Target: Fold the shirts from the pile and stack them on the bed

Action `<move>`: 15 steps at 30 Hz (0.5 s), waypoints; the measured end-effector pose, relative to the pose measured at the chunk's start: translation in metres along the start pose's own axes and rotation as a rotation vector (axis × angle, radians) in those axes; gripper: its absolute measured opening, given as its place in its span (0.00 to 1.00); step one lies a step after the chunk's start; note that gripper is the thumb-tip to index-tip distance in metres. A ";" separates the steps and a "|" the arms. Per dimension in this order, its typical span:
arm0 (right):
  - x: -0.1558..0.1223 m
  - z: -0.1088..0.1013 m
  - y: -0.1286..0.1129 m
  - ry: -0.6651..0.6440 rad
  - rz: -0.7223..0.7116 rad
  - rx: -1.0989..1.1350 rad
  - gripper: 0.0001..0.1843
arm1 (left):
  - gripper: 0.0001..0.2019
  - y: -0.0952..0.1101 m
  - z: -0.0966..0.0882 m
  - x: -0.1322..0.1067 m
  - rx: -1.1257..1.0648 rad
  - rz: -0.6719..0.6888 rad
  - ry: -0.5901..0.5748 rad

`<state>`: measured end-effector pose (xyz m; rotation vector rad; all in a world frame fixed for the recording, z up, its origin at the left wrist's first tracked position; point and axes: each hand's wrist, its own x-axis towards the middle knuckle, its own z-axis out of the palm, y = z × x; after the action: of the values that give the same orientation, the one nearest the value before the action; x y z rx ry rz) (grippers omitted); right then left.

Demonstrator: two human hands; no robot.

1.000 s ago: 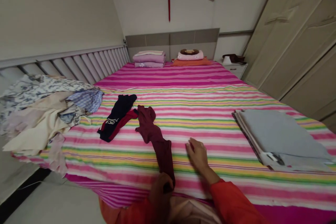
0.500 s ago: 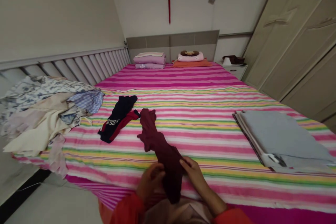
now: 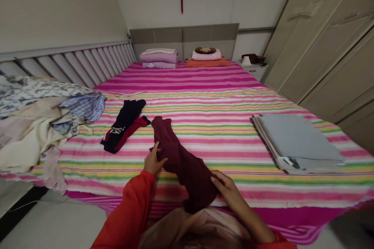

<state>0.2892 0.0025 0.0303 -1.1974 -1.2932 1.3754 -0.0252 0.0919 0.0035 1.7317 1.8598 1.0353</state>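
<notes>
A dark maroon garment (image 3: 187, 163) lies lengthwise across the near part of the bed, partly folded and wrinkled; its exact kind is unclear. My left hand (image 3: 154, 160) grips its left edge about midway along, thumb and fingers closed on the cloth. Lower down, my right hand (image 3: 224, 183) pinches the right edge near the end closest to me. To the left of the maroon cloth lies a folded navy and red garment (image 3: 124, 126) with white lettering.
A loose heap of clothes (image 3: 43, 113) covers the bed's left side by the slatted rail (image 3: 73, 60). A flat grey folded stack (image 3: 298, 140) sits on the right. Folded bedding (image 3: 159, 57) and an orange-pink pile (image 3: 207, 59) stand by the headboard (image 3: 210, 35). Wardrobes (image 3: 327, 54) line the right.
My left hand has moved up and away from me along the garment and now holds its left edge. The garment's near end has spread rightward, with my right hand still on it.
</notes>
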 end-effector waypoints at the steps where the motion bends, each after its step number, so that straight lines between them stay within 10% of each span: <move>1: 0.001 -0.004 -0.001 0.026 0.008 0.006 0.27 | 0.30 0.000 -0.002 0.000 -0.024 -0.028 -0.043; 5: 0.009 -0.025 0.003 0.234 0.049 0.082 0.26 | 0.10 0.001 -0.018 -0.009 -0.109 -0.014 -0.101; 15: 0.012 -0.072 0.023 0.616 0.172 0.265 0.24 | 0.21 -0.050 -0.060 -0.081 -0.287 -0.358 0.213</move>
<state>0.3587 0.0233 0.0064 -1.4161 -0.5703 1.1183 -0.0900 0.0006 -0.0102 1.1143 1.9388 1.2973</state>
